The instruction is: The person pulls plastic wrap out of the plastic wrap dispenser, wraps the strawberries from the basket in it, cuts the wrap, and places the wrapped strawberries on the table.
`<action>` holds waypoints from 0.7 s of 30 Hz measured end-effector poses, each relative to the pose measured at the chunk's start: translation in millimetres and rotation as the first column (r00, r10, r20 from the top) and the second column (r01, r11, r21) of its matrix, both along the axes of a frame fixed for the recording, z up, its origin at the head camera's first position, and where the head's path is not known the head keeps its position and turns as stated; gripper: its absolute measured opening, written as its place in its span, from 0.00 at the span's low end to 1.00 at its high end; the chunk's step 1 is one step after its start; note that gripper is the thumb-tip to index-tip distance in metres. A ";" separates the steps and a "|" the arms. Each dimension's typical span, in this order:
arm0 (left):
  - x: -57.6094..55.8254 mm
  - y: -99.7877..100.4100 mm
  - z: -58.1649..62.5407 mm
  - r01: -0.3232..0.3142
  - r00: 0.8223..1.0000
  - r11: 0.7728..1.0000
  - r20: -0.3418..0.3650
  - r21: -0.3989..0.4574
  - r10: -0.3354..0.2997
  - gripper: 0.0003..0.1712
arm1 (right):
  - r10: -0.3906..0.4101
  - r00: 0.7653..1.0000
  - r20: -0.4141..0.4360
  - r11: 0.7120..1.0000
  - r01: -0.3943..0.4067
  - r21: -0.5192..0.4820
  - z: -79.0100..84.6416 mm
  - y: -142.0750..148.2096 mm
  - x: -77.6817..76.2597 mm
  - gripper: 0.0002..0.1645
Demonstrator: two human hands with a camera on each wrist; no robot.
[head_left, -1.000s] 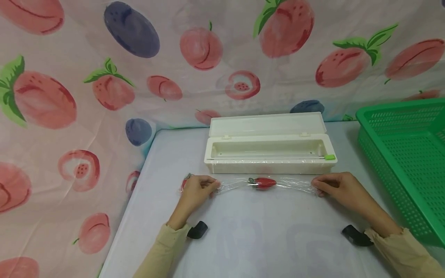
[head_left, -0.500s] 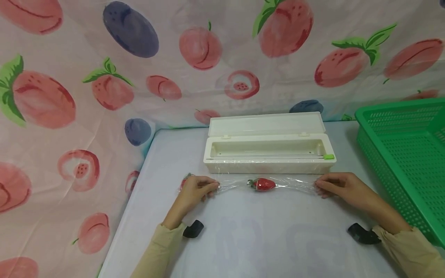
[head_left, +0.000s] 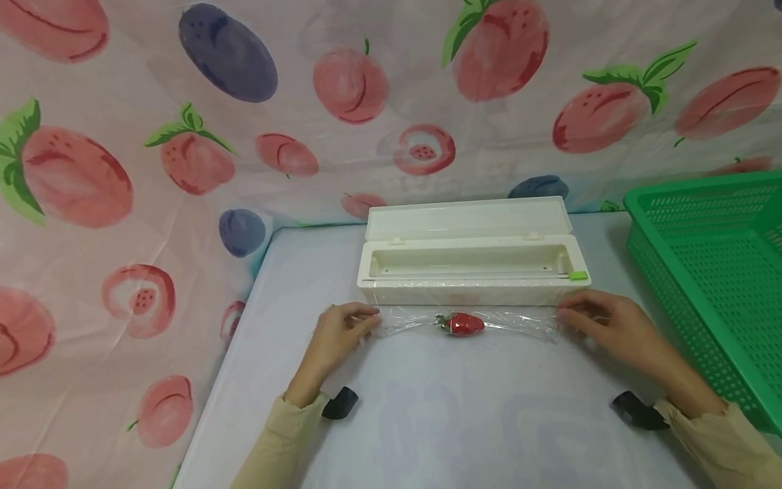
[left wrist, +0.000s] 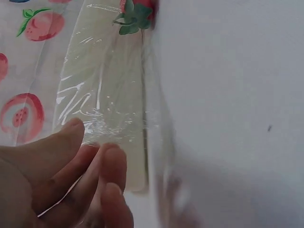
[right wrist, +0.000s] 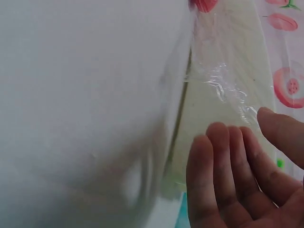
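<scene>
A red strawberry [head_left: 464,324] with green leaves lies in front of the white box, wrapped in clear cling film [head_left: 519,320] that spreads out to both sides. At the film's left end is my left hand [head_left: 332,339], its thumb and fingertips slightly apart and right at the film's edge. My right hand [head_left: 617,333] is by the other end, close to the box's front corner. In the right wrist view its fingers [right wrist: 223,156] are nearly straight and the thumb stands away from them, with nothing between. The left wrist view shows the strawberry's leaves [left wrist: 135,19] beyond the film.
The long white cling film box [head_left: 470,295] stands behind the strawberry, lid [head_left: 470,221] raised, a green slider [head_left: 577,276] at its right end. Film covers its front. A green plastic basket [head_left: 641,265] stands at the right. Fruit-print cloth [head_left: 421,88] hangs behind the table.
Both hands have let go of the film's ends, which now lie looser and wider. The right hand has moved slightly up toward the box. The red fruit beside the left hand is now hidden.
</scene>
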State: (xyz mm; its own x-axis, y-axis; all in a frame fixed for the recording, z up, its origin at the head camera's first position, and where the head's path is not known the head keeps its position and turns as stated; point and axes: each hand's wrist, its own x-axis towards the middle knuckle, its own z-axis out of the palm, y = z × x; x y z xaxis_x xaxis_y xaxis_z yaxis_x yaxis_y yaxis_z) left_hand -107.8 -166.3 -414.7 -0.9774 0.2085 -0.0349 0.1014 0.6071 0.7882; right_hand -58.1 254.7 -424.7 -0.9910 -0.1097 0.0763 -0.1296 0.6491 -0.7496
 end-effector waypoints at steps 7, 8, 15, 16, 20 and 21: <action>4.4 5.3 16.0 -0.113 0.978 0.993 -0.177 -0.018 0.108 0.10 | -0.167 0.958 -0.232 0.986 0.162 -0.039 11.1 -4.4 -0.8 0.11; 4.6 6.9 18.2 -0.122 0.973 0.992 -0.200 -0.011 0.117 0.09 | -0.191 0.948 -0.254 0.981 0.189 -0.034 12.9 -5.4 -1.1 0.14; 3.7 23.1 27.2 -0.086 0.951 0.995 -0.294 0.055 0.098 0.06 | -0.212 0.940 -0.269 0.970 0.236 0.061 22.1 -7.3 -6.1 0.41; 3.5 25.8 27.9 -0.072 0.949 0.995 -0.302 0.062 0.087 0.06 | -0.207 0.946 -0.250 0.971 0.230 0.070 22.8 -7.0 -7.2 0.45; 1.3 37.6 29.7 -0.006 0.947 0.996 -0.319 0.086 0.033 0.06 | -0.174 0.969 -0.173 0.978 0.191 0.085 22.8 -6.0 -12.2 0.57; 0.7 40.8 30.2 0.013 0.947 0.996 -0.320 0.092 0.018 0.06 | -0.168 0.973 -0.156 0.980 0.182 0.084 21.8 -6.0 -13.3 0.59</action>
State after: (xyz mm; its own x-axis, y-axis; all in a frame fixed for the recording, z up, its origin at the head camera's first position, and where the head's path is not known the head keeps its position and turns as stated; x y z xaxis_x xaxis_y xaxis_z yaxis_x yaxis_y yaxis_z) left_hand -107.1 -125.5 -384.5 -0.9343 0.1935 0.2995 0.3564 0.5343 0.7665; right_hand -71.4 248.7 -402.9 -0.9742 0.0503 0.2201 -0.1116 0.7402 -0.6631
